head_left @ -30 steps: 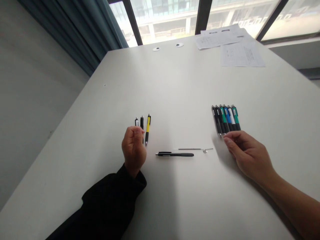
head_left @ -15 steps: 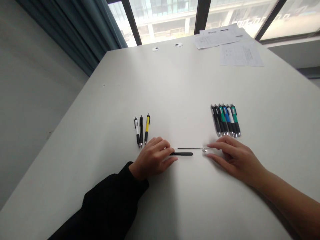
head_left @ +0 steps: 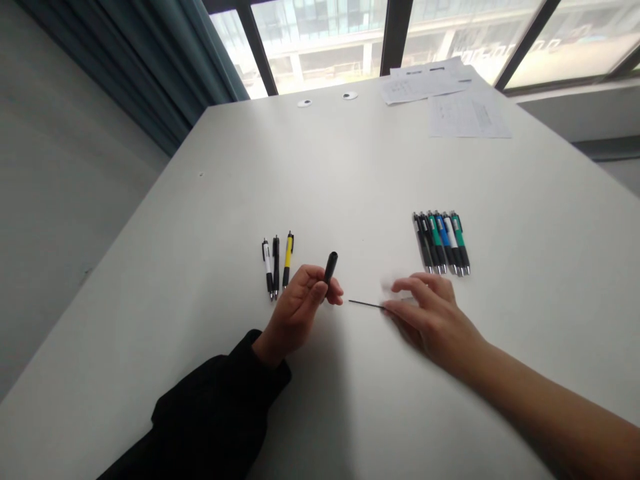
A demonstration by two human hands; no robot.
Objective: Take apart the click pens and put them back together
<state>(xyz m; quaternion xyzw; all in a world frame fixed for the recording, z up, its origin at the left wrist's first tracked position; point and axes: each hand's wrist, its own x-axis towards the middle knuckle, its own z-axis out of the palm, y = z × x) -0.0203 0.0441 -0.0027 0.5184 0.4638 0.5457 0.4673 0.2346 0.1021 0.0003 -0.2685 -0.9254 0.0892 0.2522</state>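
Just below the middle of the frame, the left hand [head_left: 300, 305] is closed around a black pen [head_left: 331, 267], held with one end pointing up and leaning slightly to the right. Half a second ago that pen lay flat on the white surface [head_left: 370, 180] under the same hand's fingers; it has now been picked up and turned on end.

The right hand [head_left: 426, 307], right of centre and a little blurred, has moved left towards the other one, though the two remain apart. Its thumb and index finger are slightly spread, and the thin dark refill [head_left: 367, 303] runs up to its fingertips. Whether they pinch the refill or only touch it cannot be told. The refill, level across the frame before, now slants down to the right. The small silver part that lay by its right end earlier cannot be made out beside the blurred fingers.

To the left of the left hand lie a white pen [head_left: 267, 263], a second black pen [head_left: 276, 263] and a yellow pen [head_left: 289, 252], whose lower end sits beside the knuckles. The row of six pens [head_left: 442, 233] at right of centre keeps its order, above the right hand. The printed papers [head_left: 470, 115] in the upper right rest as before.
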